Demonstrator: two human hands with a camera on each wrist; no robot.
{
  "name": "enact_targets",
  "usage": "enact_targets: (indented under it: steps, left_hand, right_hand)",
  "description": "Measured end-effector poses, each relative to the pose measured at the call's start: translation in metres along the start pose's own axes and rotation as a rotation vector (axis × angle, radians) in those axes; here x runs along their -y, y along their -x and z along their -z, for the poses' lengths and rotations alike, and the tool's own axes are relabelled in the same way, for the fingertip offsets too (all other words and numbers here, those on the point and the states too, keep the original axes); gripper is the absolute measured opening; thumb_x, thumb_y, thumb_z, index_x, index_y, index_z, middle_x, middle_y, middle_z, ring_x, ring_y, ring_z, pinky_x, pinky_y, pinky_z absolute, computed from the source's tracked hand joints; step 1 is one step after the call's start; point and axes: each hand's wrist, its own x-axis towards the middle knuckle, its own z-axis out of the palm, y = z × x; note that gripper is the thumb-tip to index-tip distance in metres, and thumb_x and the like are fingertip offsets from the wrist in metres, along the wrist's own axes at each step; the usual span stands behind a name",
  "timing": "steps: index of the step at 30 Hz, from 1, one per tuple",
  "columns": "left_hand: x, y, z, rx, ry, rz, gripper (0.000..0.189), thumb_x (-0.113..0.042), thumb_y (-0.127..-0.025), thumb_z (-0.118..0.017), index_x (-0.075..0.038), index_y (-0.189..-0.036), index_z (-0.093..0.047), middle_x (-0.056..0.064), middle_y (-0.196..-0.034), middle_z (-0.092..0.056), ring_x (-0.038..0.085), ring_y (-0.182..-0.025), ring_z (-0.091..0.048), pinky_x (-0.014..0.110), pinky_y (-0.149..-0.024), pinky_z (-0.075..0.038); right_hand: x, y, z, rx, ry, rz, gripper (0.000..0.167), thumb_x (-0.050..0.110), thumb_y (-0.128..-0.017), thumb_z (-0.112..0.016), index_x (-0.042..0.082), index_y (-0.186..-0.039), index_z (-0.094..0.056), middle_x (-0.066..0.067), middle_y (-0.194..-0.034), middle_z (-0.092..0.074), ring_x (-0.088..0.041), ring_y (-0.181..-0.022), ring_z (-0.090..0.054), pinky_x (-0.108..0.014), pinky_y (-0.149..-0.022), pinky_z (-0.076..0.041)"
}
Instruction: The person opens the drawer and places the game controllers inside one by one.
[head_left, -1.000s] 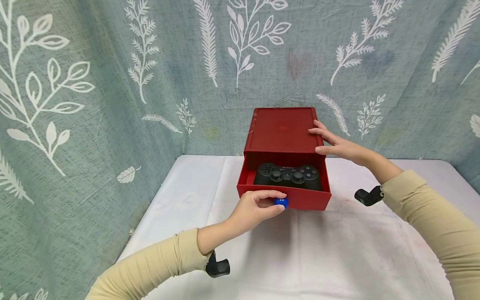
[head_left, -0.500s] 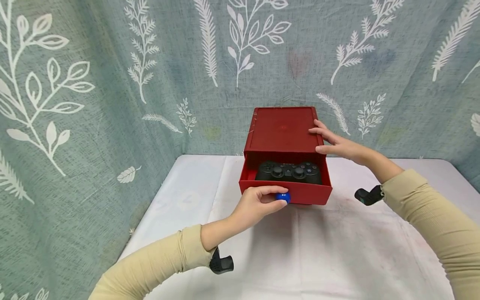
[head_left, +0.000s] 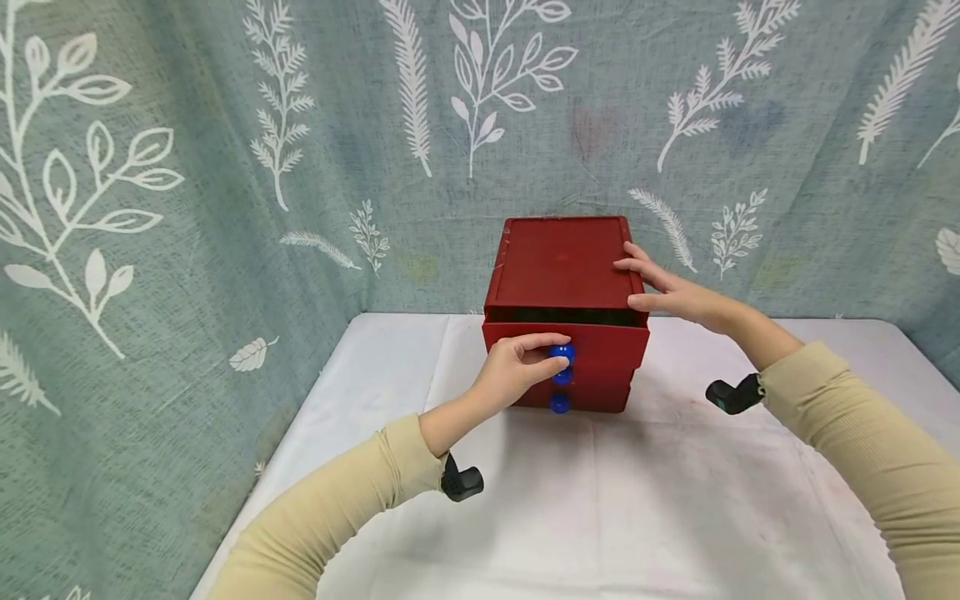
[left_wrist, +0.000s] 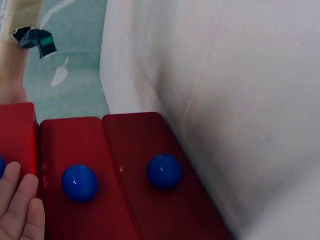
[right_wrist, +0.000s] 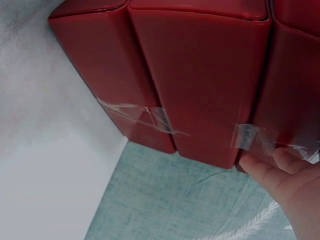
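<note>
A red drawer unit with three stacked drawers stands on the white table. Thumb and fingers of my left hand pinch the blue knob of the top drawer. This drawer sticks out slightly, leaving a narrow dark gap under the unit's top; its contents are hidden. In the left wrist view, the middle knob and bottom knob sit on drawer fronts that are pushed in. My right hand rests on the unit's top right edge with its fingers spread; its fingertips also show against the side in the right wrist view.
A white cloth covers the table. Behind and to the left hangs a green-grey curtain with white leaf patterns. Strips of clear tape run across the side of the unit.
My left hand has pushed the top drawer inward, away from me, and the black game controller in it has gone out of sight. The lower knobs have come into view. My right hand stays in place.
</note>
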Motion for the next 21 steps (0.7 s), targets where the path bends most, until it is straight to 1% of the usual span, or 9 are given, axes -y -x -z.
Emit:
enact_targets:
  steps: [3,6,10,14,16,21]
  left_hand:
    - [0.000,-0.005,0.001,0.002,-0.004,0.013,0.034,-0.017,-0.083,-0.067,-0.009,-0.116,-0.065,0.013,-0.100,-0.069,0.021,-0.091,-0.066,0.026,-0.079,-0.051]
    - [0.001,-0.011,0.002,0.002,0.002,0.014,0.034,-0.017,-0.084,-0.066,-0.009,-0.117,-0.064,0.014,-0.098,-0.069,0.021,-0.089,-0.067,0.028,-0.081,-0.050]
    - [0.003,-0.017,0.003,0.003,0.006,0.033,0.034,-0.018,-0.084,-0.066,-0.010,-0.117,-0.064,0.014,-0.094,-0.070,0.022,-0.083,-0.068,0.040,-0.080,-0.050]
    - [0.005,-0.020,0.005,0.007,-0.023,0.051,0.034,-0.023,-0.084,-0.066,-0.015,-0.118,-0.064,0.011,-0.094,-0.070,0.021,-0.076,-0.068,0.049,-0.074,-0.049]
    - [0.006,-0.021,0.006,0.008,-0.038,0.050,0.035,-0.024,-0.085,-0.066,-0.017,-0.118,-0.064,0.010,-0.094,-0.070,0.022,-0.074,-0.068,0.048,-0.071,-0.049]
    - [0.008,-0.023,0.005,0.005,-0.045,0.049,0.038,-0.026,-0.085,-0.065,-0.017,-0.122,-0.061,0.013,-0.097,-0.069,0.031,-0.075,-0.067,0.048,-0.067,-0.050]
  right_hand:
    - [0.000,0.000,0.000,-0.005,-0.002,-0.002,0.064,0.031,-0.094,-0.048,0.015,-0.147,-0.016,0.007,-0.152,0.019,-0.029,-0.138,0.016,-0.067,-0.100,-0.006]
    - [-0.001,0.000,0.000,-0.010,-0.006,-0.003,0.064,0.030,-0.094,-0.048,0.014,-0.147,-0.016,0.007,-0.152,0.019,-0.028,-0.138,0.016,-0.066,-0.100,-0.005]
    - [-0.001,0.000,0.000,-0.010,-0.013,0.001,0.064,0.029,-0.094,-0.048,0.013,-0.147,-0.015,0.006,-0.152,0.019,-0.028,-0.138,0.017,-0.066,-0.100,-0.005]
    - [-0.002,0.000,-0.001,-0.011,-0.023,0.005,0.065,0.030,-0.093,-0.048,0.013,-0.147,-0.015,0.007,-0.152,0.019,-0.028,-0.138,0.017,-0.067,-0.100,-0.005]
    - [-0.002,-0.001,-0.001,-0.011,-0.026,0.006,0.065,0.030,-0.093,-0.048,0.013,-0.147,-0.015,0.007,-0.152,0.019,-0.028,-0.138,0.017,-0.067,-0.100,-0.006]
    - [-0.002,-0.001,-0.002,-0.017,-0.028,0.005,0.065,0.030,-0.093,-0.048,0.014,-0.146,-0.016,0.007,-0.152,0.019,-0.028,-0.138,0.017,-0.066,-0.100,-0.007]
